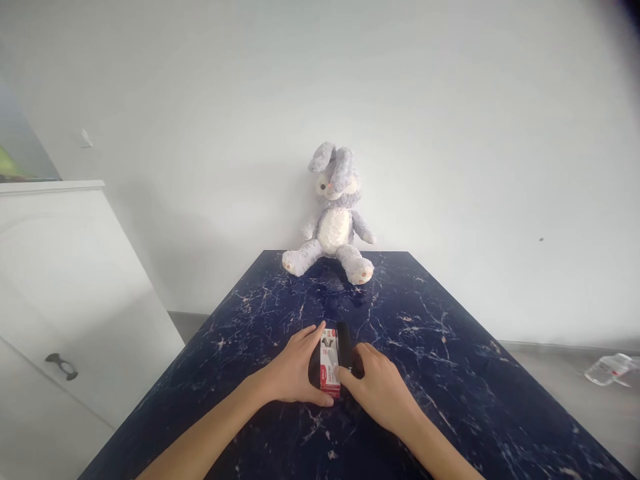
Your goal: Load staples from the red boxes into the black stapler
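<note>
A small red and white printed box (pixel 329 360) is at the table's middle, with a dark picture on its upper face. My left hand (pixel 299 368) wraps round its left side, fingers at the far end and thumb at the near end. Against the box's right side is a black elongated object (pixel 344 343) with a rounded far end; its exact kind is unclear. My right hand (pixel 374 381) is closed round the near part of that black object. The right thumb lies over the box's right edge, and the curled fingertips are partly hidden.
A grey plush rabbit (pixel 334 230) sits at the far edge of the dark blue marbled table (pixel 415 373), against the wall. To the left stands a white cabinet (pixel 75 280) with a dark handle. A clear plastic bottle (pixel 607 369) lies on the floor at right.
</note>
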The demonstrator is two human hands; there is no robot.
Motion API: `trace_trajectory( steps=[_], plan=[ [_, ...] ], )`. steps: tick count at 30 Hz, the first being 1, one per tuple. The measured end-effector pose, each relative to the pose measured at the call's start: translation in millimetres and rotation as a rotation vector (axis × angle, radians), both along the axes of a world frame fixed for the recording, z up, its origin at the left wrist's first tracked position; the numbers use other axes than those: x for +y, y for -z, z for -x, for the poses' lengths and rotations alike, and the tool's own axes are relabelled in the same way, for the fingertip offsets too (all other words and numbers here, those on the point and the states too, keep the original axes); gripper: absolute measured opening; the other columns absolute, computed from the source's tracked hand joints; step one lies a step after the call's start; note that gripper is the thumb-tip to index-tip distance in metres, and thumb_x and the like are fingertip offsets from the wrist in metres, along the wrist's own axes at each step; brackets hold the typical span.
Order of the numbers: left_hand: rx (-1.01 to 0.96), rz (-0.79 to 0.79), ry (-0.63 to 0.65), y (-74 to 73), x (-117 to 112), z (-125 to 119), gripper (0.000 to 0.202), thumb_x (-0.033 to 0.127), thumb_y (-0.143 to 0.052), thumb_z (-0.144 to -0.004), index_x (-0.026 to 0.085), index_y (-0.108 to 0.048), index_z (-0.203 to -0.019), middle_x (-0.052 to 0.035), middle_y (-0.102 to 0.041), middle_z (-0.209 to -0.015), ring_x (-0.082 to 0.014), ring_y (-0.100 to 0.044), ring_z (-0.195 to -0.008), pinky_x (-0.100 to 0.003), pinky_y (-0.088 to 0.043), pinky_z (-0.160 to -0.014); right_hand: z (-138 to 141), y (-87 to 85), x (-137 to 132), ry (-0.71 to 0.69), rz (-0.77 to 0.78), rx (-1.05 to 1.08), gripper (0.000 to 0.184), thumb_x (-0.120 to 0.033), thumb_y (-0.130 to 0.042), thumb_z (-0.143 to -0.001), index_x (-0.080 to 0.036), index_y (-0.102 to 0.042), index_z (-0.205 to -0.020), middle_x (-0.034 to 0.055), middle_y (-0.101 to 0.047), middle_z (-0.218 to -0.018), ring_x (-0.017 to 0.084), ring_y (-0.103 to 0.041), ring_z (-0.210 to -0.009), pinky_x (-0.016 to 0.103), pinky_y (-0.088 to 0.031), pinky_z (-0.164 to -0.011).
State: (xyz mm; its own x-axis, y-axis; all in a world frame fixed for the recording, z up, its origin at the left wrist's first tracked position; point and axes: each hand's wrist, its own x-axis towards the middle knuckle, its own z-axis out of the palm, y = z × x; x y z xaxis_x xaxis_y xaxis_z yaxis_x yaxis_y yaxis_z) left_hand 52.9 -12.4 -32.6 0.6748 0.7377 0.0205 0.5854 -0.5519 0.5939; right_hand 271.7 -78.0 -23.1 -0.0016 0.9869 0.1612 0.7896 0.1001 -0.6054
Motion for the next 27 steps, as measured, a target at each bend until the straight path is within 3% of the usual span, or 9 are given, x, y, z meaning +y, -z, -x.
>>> trace_trajectory(
  steps=[4, 10, 13, 15, 18, 23, 25, 27],
  plan=[
    [-0.03, -0.065, 0.066, 4.3, 31, -53, 0.138, 0.069, -0.079, -0.054, 0.025, 0.001, -0.157, -0.01, -0.012, -0.163, -0.0417, -0.009, -0.148, -0.058, -0.02, -0.117, -37, -0.4, 21, 0.146, 0.002, -0.082, 0.014, -0.03, -0.053, -0.083, -0.02, -0.053, -0.074, 0.0041, -0.061, -0.074, 0.016, -0.052, -0.063, 0.026, -0.031, -0.058],
    [-0.03, -0.117, 0.128, 12.0, 77, -187, 0.147, 0.078, -0.074, -0.049, 0.016, 0.003, -0.157, -0.0161, -0.014, -0.162, -0.0426, -0.013, -0.147, -0.056, -0.017, -0.118, -133, 7.8, 50, 0.408, -0.004, -0.107, 0.026, -0.038, -0.044, -0.088, -0.018, -0.059, -0.079, 0.0091, -0.067, -0.084, 0.022, -0.061, -0.077, 0.028, -0.034, -0.064],
    [-0.023, -0.107, 0.168, 12.9, 88, -249, 0.15, 0.081, -0.072, -0.047, 0.014, 0.004, -0.157, -0.0172, -0.014, -0.162, -0.0432, -0.013, -0.147, -0.056, -0.015, -0.118, -177, 11.9, 52, 0.568, -0.015, -0.103, 0.03, -0.039, -0.042, -0.089, -0.017, -0.061, -0.083, 0.0112, -0.068, -0.086, 0.025, -0.062, -0.081, 0.029, -0.037, -0.066],
    [-0.019, -0.108, 0.198, 13.4, 92, -277, 0.148, 0.081, -0.071, -0.047, 0.013, 0.004, -0.157, -0.0169, -0.013, -0.162, -0.0435, -0.013, -0.147, -0.057, -0.015, -0.118, -196, 13.3, 50, 0.637, -0.016, -0.1, 0.032, -0.039, -0.039, -0.089, -0.017, -0.062, -0.085, 0.0125, -0.068, -0.086, 0.026, -0.063, -0.081, 0.03, -0.038, -0.066],
    [-0.008, -0.119, 0.229, 16.8, 95, -296, 0.141, 0.079, -0.068, -0.054, 0.015, 0.003, -0.157, -0.0147, -0.015, -0.162, -0.0434, -0.012, -0.147, -0.058, -0.014, -0.118, -210, 15.7, 49, 0.68, -0.028, -0.085, 0.034, -0.038, -0.037, -0.09, -0.017, -0.064, -0.085, 0.0125, -0.069, -0.086, 0.027, -0.064, -0.082, 0.03, -0.04, -0.066],
    [-0.041, -0.165, 0.219, 20.6, 89, -286, 0.134, 0.075, -0.07, -0.057, 0.018, -0.003, -0.157, -0.0134, -0.012, -0.163, -0.0412, -0.006, -0.148, -0.056, -0.012, -0.119, -209, 19.8, 50, 0.709, -0.071, -0.033, 0.038, -0.042, -0.039, -0.09, -0.017, -0.065, -0.101, 0.0142, -0.07, -0.096, 0.029, -0.064, -0.09, 0.034, -0.043, -0.074],
    [-0.116, -0.191, 0.201, 17.7, 83, -278, 0.125, 0.074, -0.068, -0.062, 0.018, -0.009, -0.157, -0.0128, -0.014, -0.163, -0.0394, -0.011, -0.148, -0.053, -0.015, -0.119, -205, 19.0, 49, 0.743, -0.147, -0.029, 0.044, -0.044, -0.038, -0.092, -0.015, -0.059, -0.116, 0.017, -0.067, -0.111, 0.031, -0.06, -0.102, 0.038, -0.043, -0.085],
    [-0.249, -0.252, 0.133, 13.0, 75, -270, 0.1, 0.067, -0.062, -0.076, 0.019, -0.021, -0.154, -0.0119, -0.027, -0.159, -0.0347, -0.023, -0.145, -0.049, -0.02, -0.118, -197, 15.9, 47, 0.767, -0.318, -0.057, 0.045, -0.043, -0.039, -0.093, -0.013, -0.053, -0.123, 0.0188, -0.061, -0.121, 0.033, -0.053, -0.112, 0.043, -0.039, -0.095]
  ],
)
